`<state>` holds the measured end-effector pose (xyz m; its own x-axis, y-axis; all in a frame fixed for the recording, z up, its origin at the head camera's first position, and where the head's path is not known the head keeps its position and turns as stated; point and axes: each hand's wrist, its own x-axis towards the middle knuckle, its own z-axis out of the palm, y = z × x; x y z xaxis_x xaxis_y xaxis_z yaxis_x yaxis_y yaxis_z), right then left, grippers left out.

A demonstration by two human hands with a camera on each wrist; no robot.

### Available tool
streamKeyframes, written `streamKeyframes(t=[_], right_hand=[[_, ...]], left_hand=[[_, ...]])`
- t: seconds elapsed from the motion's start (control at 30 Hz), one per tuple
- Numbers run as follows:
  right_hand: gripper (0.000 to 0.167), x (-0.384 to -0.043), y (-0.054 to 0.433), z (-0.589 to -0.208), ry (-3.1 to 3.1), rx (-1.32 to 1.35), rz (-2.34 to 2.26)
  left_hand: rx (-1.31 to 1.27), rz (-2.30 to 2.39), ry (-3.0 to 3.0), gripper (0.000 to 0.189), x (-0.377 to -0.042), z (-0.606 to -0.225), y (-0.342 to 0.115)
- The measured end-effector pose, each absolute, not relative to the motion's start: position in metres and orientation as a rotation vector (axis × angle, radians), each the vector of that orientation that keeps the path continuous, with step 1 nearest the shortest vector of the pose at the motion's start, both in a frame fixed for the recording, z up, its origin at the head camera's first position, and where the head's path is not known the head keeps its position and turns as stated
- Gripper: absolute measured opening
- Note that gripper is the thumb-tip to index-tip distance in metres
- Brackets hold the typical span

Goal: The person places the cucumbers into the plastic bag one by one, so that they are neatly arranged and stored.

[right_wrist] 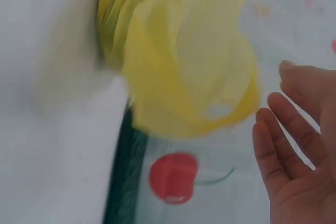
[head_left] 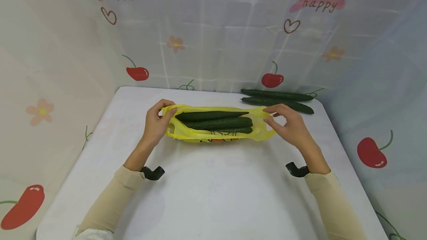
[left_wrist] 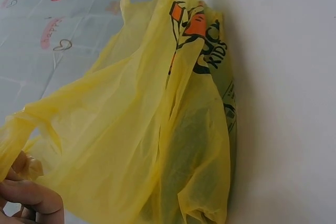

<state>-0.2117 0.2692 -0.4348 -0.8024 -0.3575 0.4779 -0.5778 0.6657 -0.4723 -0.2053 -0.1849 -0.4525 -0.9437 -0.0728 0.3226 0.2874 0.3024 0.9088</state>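
A thin yellow plastic bag [head_left: 191, 133] with printed figures lies on the white table, its mouth spread wide. Several long dark green cucumbers [head_left: 218, 123] are inside it. My left hand [head_left: 156, 124] pinches the bag's left handle between thumb and fingers. At the other end, my right hand [head_left: 291, 126] is beside the right handle. In the right wrist view that hand [right_wrist: 299, 140] has its fingers extended and apart from the yellow plastic [right_wrist: 168, 66]. The left wrist view shows the bag's side [left_wrist: 115, 135] pulled up toward the left fingers.
Two more cucumbers, one behind [head_left: 277, 95] and one in front [head_left: 280, 104], lie at the table's back right corner. A patterned curtain [head_left: 217, 40] hangs behind the white table [head_left: 213, 188]. Dark curved pieces [head_left: 153, 173] stick out at both wrists.
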Motion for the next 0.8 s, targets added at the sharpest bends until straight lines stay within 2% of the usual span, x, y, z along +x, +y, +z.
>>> streamKeyframes(t=[0.17, 0.3, 0.43, 0.6, 0.8], right_hand=[[0.032, -0.235, 0.31, -0.455, -2.556, 0.543, 0.974], [0.036, -0.248, 0.341, -0.477, -2.662, 0.317, 1.003], [0.045, -0.256, 0.364, -0.488, -2.775, 0.175, 1.024], [0.055, -0.269, 0.379, -0.485, -2.875, 0.131, 0.953], [0.079, -0.289, 0.395, -0.491, -2.996, -0.034, 0.907]], left_hand=[[-0.186, -1.697, -2.257, 0.015, -0.207, -0.456, -0.186], [-0.183, -1.697, -2.258, 0.014, -0.206, -0.457, -0.186], [-0.181, -1.698, -2.263, 0.012, -0.205, -0.458, -0.186], [-0.192, -1.696, -2.258, 0.014, -0.205, -0.457, -0.186], [-0.198, -1.685, -2.261, 0.016, -0.206, -0.459, -0.185]])
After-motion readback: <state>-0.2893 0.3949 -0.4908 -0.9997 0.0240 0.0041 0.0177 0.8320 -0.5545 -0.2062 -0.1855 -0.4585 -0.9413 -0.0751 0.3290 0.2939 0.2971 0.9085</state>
